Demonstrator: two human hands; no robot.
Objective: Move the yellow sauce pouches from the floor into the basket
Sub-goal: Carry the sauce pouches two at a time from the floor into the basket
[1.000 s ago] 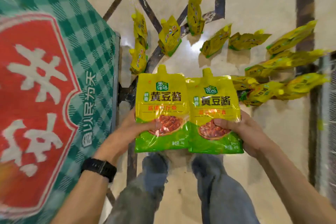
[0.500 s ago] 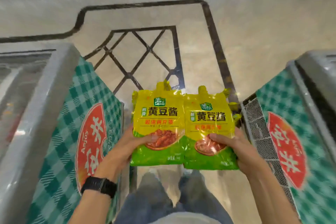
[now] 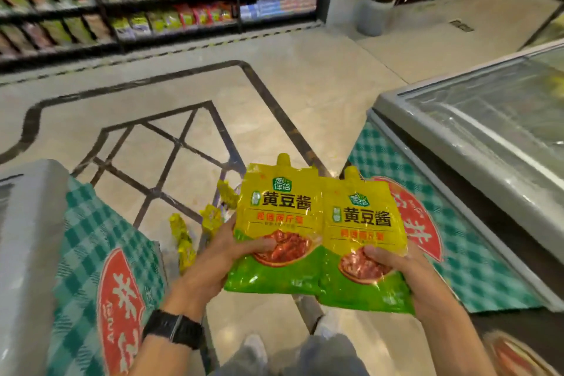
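Grip status: left grip [image 3: 213,265] is pinching the lower part of one yellow-and-green spouted plastic sauce pouch [image 3: 280,217], thumb on the front, fingers behind. The right grip [image 3: 406,275] is pinching a second identical pouch [image 3: 363,232] the same way.

Both are being held upright in the air (spouts up, labels facing the camera), side by side with edges overlapping, well clear of the beige tiled floor [image 3: 305,85].

Step, as I'm reading it: pick is done and the carry is underway. The basket isn't showing in this view, so the next move is calling for finding it, bringing both pouches over its opening, lowering them in and letting go. The film is looking slick and the fill floppy, so I'm expecting the pinches to need holding firm until the pouches are inside.

Counts:
- held pouches: two, one per hand
- loose pouches [image 3: 210,218] lying on the floor, just left of the held pair: three showing, possibly a fourth (blur and overlap are getting in the way)
- glass-topped chest freezers [image 3: 457,119] with green-checked fronts: two, one flanking each side
- baskets: none showing
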